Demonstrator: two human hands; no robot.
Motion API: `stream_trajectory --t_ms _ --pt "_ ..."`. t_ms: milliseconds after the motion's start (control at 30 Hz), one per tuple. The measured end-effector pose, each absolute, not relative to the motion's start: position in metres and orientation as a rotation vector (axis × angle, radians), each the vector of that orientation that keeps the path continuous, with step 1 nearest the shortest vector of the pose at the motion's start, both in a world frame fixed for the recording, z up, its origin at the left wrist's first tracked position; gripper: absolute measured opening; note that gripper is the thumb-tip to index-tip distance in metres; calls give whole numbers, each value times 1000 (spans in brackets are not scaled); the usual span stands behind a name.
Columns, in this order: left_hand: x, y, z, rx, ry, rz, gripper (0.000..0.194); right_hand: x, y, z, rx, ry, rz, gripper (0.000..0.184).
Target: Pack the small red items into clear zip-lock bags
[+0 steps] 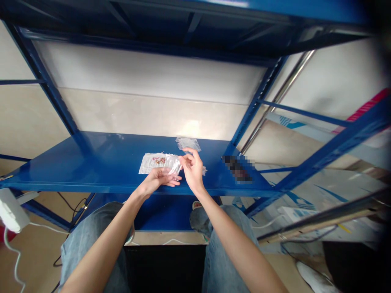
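"Plastic bag [147,166] first: what step are you on with it?"

"Working its right end with both hands, I'd judge. The next move seems to call for a light pinch on the right and a steadying left, so the coloured bits [159,160], apparently inside, don't shift."

"And your grip, nearest first?"

"Beyond my knees [102,219], my left hand [160,178] comes in at the bag's near right corner, thumb by the film, fingers loosely spread; I can't tell whether it has a hold. A little farther, my right hand [192,165] has thumb and forefinger closed on the bag's right end, the other fingers loosely bent."

"So where does the bag lie?"

"On the blue shelf [106,162], most of it left of my right grip and just past my left."

"Anything farther?"

"Another clear packet [187,143] just behind my right hand, then the pale wall [152,110]."
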State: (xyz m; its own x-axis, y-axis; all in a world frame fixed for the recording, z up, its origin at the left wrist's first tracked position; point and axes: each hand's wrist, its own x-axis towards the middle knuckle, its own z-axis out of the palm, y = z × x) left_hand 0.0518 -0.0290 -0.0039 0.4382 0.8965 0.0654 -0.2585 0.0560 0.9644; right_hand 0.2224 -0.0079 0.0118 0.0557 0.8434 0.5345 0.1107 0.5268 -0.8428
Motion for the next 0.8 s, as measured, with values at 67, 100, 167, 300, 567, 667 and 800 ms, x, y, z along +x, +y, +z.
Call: stream_trajectory --t_ms 67,100,167,300,567,667,800 --pt "52 -27 -5 1137 667 1151 46 219 -6 10 -862 -1394 715 32" --pt "52 -25 -6 1104 670 1234 46 218 -5 9 -859 -1407 736 30" --pt "52 -22 -8 1056 696 1353 47 215 -1 4 -872 -1497 790 26" --pt "49 -20 -9 1071 806 1425 47 212 3 -6 -886 -1658 834 23" --pt "49 -20 -10 1121 785 1414 42 211 -5 -6 -882 -1634 892 19" --pt "51 -20 -10 1100 751 1427 42 211 -5 -5 -882 -1626 957 18" --pt "52 -18 -11 1000 780 1528 43 215 -5 -4 -919 -1688 1029 18"
